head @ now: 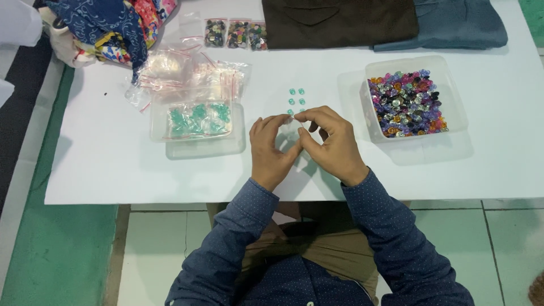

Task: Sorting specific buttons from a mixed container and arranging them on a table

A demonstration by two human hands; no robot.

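Note:
My left hand (pixel 271 148) and my right hand (pixel 334 141) meet over the white table (pixel 102 170), fingertips pinched together around a small clear plastic bag (pixel 292 131) that is mostly hidden between them. Just beyond my fingers lie several small teal beads (pixel 296 96) set out in two short rows; the nearest ones are partly covered by my fingertips. To the right stands a clear tub (pixel 453 85) filled with mixed coloured beads (pixel 405 103).
A clear tray (pixel 198 146) at the left holds small bags of teal beads (pixel 198 119), with more clear zip bags (pixel 192 73) behind it. Three bags of dark beads (pixel 235 34), a brown garment (pixel 340 22), a blue-grey garment (pixel 459 25) and patterned cloth (pixel 107 25) line the far edge.

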